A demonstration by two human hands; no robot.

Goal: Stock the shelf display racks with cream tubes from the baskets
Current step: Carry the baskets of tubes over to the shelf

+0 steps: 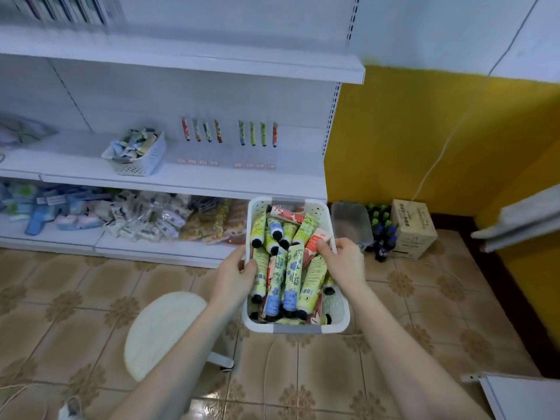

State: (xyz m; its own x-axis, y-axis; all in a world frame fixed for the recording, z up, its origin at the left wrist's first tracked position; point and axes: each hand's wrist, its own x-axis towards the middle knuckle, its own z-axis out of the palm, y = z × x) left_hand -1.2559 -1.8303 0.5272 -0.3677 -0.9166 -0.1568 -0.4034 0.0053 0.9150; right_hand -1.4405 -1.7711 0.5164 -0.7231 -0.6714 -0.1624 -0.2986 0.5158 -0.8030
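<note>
You hold a white basket (pixel 339 325) of cream tubes (pixel 291 268) in the air above the tiled floor (pixel 424 313), just in front of the shelving's right end. Your left hand (pixel 236 269) grasps the basket's left rim, fingers hooked inside. Your right hand (pixel 345 262) clasps the right rim, its fingertips resting against a red tube (pixel 315 241).

The tubes lie heaped, most with their long axis running along the basket's length and their black caps towards you.

The display racks (pixel 198 154) sit ahead, above and to the left of the basket, on the middle shelf (pixel 272 180) towards its right end. A few tubes stand upright at the back of each one, and the rows in front of them look unfilled. Your left hand is the nearer to them, though both are taken up with the load, so one would likely have to let go, or the basket be set down, before any tube goes in.

A second basket (pixel 142 165) of packets stands on the same shelf, just left of the racks. A round stool (pixel 165 328) stands on the floor below your left forearm, and bottles (pixel 382 234) and a cardboard box (pixel 413 230) are against the yellow wall to the right. Nothing blocks the way to the racks.
</note>
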